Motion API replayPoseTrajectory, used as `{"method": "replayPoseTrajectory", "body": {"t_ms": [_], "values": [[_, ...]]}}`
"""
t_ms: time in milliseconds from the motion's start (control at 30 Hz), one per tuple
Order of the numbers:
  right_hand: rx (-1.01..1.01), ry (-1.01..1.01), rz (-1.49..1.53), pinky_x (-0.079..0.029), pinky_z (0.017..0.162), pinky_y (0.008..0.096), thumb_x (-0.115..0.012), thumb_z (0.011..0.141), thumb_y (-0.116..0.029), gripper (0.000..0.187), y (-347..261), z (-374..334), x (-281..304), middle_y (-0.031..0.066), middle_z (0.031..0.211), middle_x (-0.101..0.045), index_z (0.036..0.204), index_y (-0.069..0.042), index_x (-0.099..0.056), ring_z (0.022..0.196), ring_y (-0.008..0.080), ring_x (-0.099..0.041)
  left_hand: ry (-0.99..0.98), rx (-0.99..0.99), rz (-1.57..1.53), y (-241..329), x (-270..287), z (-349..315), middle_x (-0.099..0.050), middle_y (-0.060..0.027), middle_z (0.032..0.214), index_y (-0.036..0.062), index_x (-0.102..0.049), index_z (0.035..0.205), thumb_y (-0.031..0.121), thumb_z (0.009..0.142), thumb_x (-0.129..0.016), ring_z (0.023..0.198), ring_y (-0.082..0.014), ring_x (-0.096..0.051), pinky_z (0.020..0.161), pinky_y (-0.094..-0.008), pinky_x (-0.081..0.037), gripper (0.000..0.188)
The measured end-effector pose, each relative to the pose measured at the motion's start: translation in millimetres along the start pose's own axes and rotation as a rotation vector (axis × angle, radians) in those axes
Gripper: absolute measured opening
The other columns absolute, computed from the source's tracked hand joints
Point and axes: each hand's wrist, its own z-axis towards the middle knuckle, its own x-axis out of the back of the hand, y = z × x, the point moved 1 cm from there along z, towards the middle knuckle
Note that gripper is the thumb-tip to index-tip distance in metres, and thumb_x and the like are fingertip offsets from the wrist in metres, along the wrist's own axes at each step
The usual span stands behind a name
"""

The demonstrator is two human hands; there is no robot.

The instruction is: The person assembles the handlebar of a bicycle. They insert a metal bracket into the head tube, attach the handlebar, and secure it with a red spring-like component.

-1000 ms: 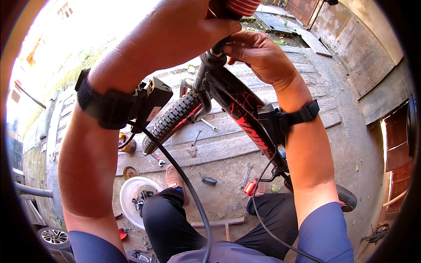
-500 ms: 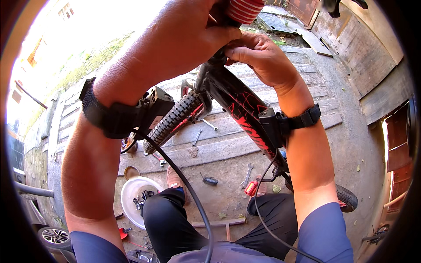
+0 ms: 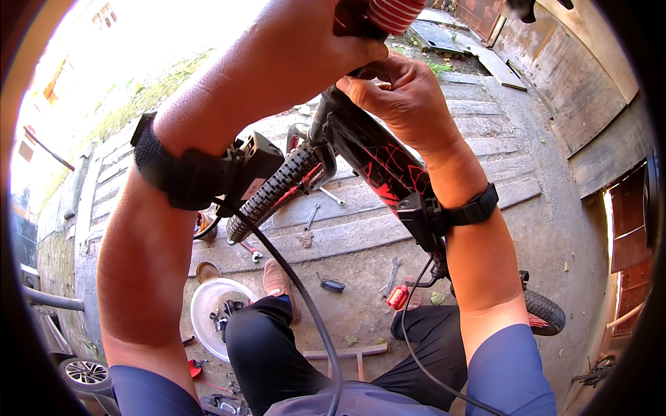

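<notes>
A black bicycle frame with red markings (image 3: 368, 152) slants between my arms, its knobby tyre (image 3: 267, 194) at its left. At the top, my left hand (image 3: 333, 45) is closed beside a red-and-white striped ribbed piece (image 3: 394, 15). Its fingers are mostly hidden, so what it grips cannot be made out. Just below, the fingers and thumb of my right hand (image 3: 402, 87) pinch together close to the frame's upper end. Whatever lies between them is too small and covered to name.
On the ground lie wrenches (image 3: 392, 274), a red-handled tool (image 3: 397, 297) and a small black object (image 3: 331, 283). A white basin (image 3: 205, 315) of dark parts stands left of my leg. Cables run from black boxes (image 3: 421, 216) strapped on my wrists.
My right hand has shifted slightly left and down, its wrist turning and its forearm drawing inward. My left hand has moved a little right with the striped piece.
</notes>
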Motion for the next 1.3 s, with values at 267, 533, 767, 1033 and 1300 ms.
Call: {"method": "replayPoseTrajectory", "body": {"t_ms": [267, 533, 767, 1033, 1300], "values": [[-0.002, 0.008, 0.044, -0.053, 0.073, 0.0247, -0.075, 0.084, -0.015, 0.022, -1, -4, -5, 0.0031, 0.096, -0.060, 0.098, 0.002, -0.071, 0.083, 0.0107, -0.063, -0.048, -0.008, 0.063, 3, 3, 4, -0.068, -0.0126, 0.085, 0.0003, -0.060, 0.101, 0.017, 0.086, -0.070, 0.077, -0.0200, -0.066, 0.071, -0.0339, -0.052, 0.025], [0.009, -0.004, -0.019, -0.054, 0.075, 0.0258, -0.075, 0.086, -0.016, 0.024, 0, -7, -2, 0.0051, 0.103, -0.056, 0.101, 0.002, -0.071, 0.086, 0.0128, -0.064, -0.100, 0.104, 0.187, 15, 5, 11, -0.066, -0.0134, 0.088, 0.0003, -0.058, 0.102, 0.017, 0.086, -0.070, 0.080, -0.0219, -0.065, 0.072, -0.0359, -0.052, 0.026], [0.046, 0.001, -0.018, -0.054, 0.076, 0.0253, -0.075, 0.085, -0.013, 0.025, 2, -5, -2, 0.0050, 0.105, -0.056, 0.105, 0.001, -0.070, 0.086, 0.0131, -0.064, -0.090, -0.012, 0.151, 4, 6, 6, -0.066, -0.0136, 0.092, 0.0003, -0.057, 0.105, 0.017, 0.088, -0.069, 0.081, -0.0225, -0.065, 0.073, -0.0364, -0.053, 0.027], [0.089, 0.044, -0.006, -0.054, 0.076, 0.0249, -0.078, 0.082, -0.009, 0.029, 12, -11, -5, 0.0042, 0.107, -0.057, 0.108, -0.001, -0.069, 0.087, 0.0138, -0.064, -0.088, 0.045, -0.076, -2, -1, 6, -0.067, -0.0132, 0.096, 0.0016, -0.056, 0.113, 0.016, 0.089, -0.068, 0.087, -0.0213, -0.066, 0.077, -0.0354, -0.054, 0.031], [-0.054, 0.066, 0.037, -0.054, 0.077, 0.0270, -0.078, 0.081, -0.008, 0.045, 7, -15, -8, 0.0102, 0.112, -0.062, 0.121, 0.000, -0.060, 0.092, 0.0153, -0.065, -0.025, -0.027, 0.034, -13, -9, -11, -0.067, -0.0102, 0.098, -0.0014, -0.056, 0.114, 0.004, 0.087, -0.068, 0.092, -0.0179, -0.067, 0.081, -0.0312, -0.055, 0.030]]}}
